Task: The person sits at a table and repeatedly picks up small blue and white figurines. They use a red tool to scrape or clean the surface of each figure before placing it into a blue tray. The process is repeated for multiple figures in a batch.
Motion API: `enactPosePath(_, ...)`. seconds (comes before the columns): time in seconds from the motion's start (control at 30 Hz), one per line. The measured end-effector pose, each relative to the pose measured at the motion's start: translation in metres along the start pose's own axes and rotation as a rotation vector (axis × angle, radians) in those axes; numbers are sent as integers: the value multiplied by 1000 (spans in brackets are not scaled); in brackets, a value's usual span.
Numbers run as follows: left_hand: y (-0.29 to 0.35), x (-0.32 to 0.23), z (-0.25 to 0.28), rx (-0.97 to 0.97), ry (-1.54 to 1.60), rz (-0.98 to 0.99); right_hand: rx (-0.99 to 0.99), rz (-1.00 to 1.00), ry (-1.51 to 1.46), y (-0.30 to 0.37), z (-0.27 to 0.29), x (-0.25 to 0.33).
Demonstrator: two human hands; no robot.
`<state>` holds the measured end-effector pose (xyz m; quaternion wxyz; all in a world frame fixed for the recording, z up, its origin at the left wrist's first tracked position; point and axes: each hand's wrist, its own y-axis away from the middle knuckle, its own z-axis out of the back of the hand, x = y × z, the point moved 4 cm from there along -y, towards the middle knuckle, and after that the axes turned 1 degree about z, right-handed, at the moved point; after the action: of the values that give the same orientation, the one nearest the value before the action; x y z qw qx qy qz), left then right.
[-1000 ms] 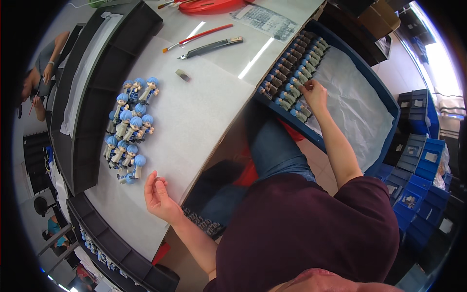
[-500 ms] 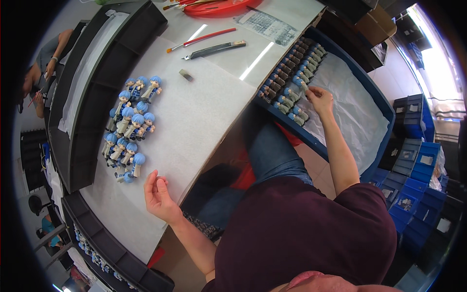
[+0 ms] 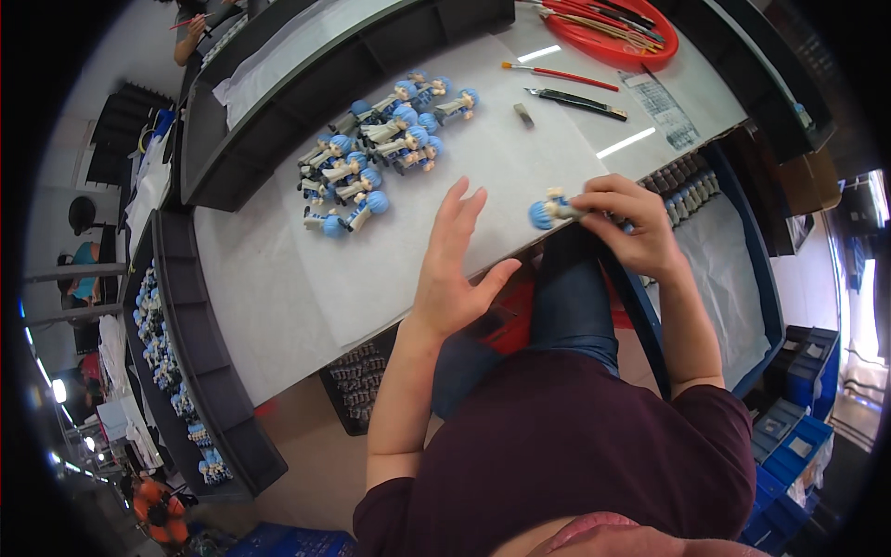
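Note:
Between the fingertips of my right hand is a small blue-haired figurine, held tilted above the table's near edge with its head toward the left. My left hand is open, fingers spread, over the table edge to the left of it, touching nothing. A cluster of similar blue-haired figurines lies on the white table, farther left. In the dark blue tray at my right, rows of figurines rest on a white sheet, partly hidden by my right hand.
A craft knife, a red-handled brush and a small grey block lie on the table. A red tray holds several brushes. Dark bins edge the table; one contains more figurines. Someone's hand shows at the far left.
My right hand has lifted a figurine out of the blue tray and brought it left over the table edge. The left hand has risen and spread its fingers. The view has turned.

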<state>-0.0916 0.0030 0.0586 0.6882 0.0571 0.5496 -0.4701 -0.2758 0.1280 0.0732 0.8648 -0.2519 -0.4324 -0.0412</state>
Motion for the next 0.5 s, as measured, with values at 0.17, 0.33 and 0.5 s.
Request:
enactPosePath(0.17, 7, 46, 3, -48, 214, 293, 115, 105, -179, -64, -50, -8)
enactPosePath(0.33, 14, 57, 3, -147, 226, 306, -140, -130, 390, -106, -48, -70)
enactPosePath(0.5, 11, 52, 3, -182, 254, 351, -101, -118, 399, -99, -49, -89)
